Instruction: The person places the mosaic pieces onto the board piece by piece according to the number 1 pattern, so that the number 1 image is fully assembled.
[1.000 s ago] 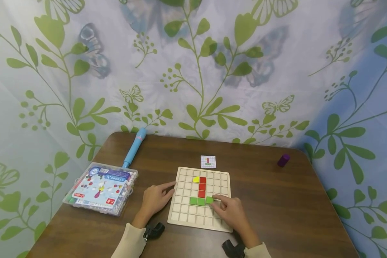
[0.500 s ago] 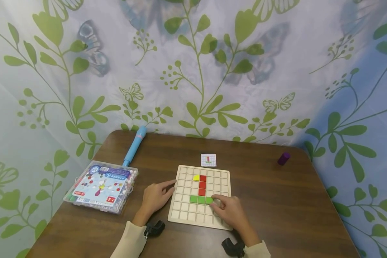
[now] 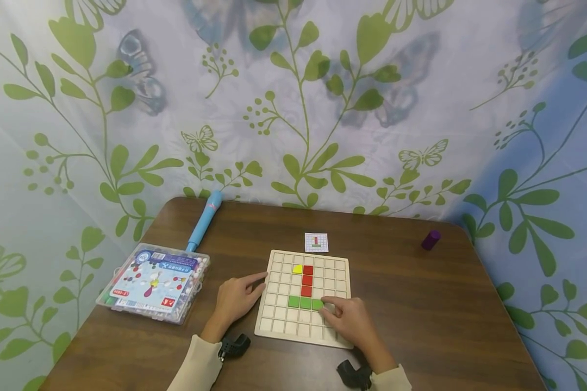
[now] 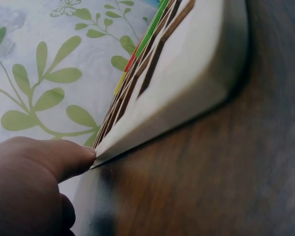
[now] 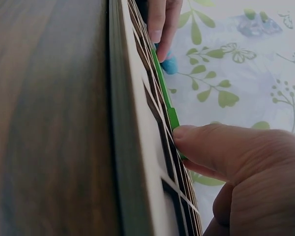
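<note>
A pale wooden grid board (image 3: 277, 326) lies on the table in the head view. On it, red tiles (image 3: 306, 280) form a column with a yellow tile (image 3: 298, 269) beside the top one. Green tiles (image 3: 299, 302) line up below. My right hand (image 3: 351, 321) pinches the rightmost green tile (image 3: 317, 304) between thumb and finger; in the right wrist view this green tile (image 5: 173, 118) stands slightly higher than its neighbours. With fingers extended, my left hand (image 3: 235, 300) touches the board's left edge; the left wrist view shows a fingertip (image 4: 87, 156) at the board's corner.
Just behind the board lies a small pattern card (image 3: 316, 243). At left are a clear plastic case (image 3: 151, 282) of small parts and a light blue microphone-shaped object (image 3: 204, 222). A purple cylinder (image 3: 430, 240) stands at the far right, before a patterned cloth backdrop (image 3: 293, 119).
The rightmost green tile has shifted slightly left and now lines up with the other green ones, my right hand still at it. My left hand has stayed at the board's edge.
</note>
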Motion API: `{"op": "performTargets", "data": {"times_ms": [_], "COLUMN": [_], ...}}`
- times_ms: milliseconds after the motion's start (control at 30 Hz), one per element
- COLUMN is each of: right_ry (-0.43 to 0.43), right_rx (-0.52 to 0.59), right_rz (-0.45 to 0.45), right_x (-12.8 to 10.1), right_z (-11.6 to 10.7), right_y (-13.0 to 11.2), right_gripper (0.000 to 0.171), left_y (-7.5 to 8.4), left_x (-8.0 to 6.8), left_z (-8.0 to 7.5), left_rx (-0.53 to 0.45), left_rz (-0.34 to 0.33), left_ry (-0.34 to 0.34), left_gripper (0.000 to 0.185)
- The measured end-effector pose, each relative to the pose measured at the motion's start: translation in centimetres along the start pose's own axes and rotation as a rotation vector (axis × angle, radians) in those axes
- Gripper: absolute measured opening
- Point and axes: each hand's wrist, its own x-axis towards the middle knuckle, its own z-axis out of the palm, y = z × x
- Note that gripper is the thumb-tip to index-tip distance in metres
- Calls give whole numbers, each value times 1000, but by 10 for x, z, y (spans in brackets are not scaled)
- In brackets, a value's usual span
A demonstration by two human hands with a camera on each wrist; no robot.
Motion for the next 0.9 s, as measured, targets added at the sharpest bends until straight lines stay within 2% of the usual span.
{"op": "performTargets", "data": {"times_ms": [367,600,800,900], "right_ry": [11,18,-10,-24], "right_rx": [-1,0,6,22], "right_rz": [10,18,47,35], "right_x": [-3,-3,0,0], "right_z": [-5,-1,3,0], "right_y": [-2,-5,-4,-3], "right_gripper": [24,26,26,30], "left_y": [3,1,-1,0], "left_x": [2,1,-5,-7], "left_z": [2,-1,-1,0], "left_rx": [-3,-8,-12,-17], "left_rz": [38,35,2,1], "left_ry": [27,21,28,41], "left_gripper": [31,32,31,33]}}
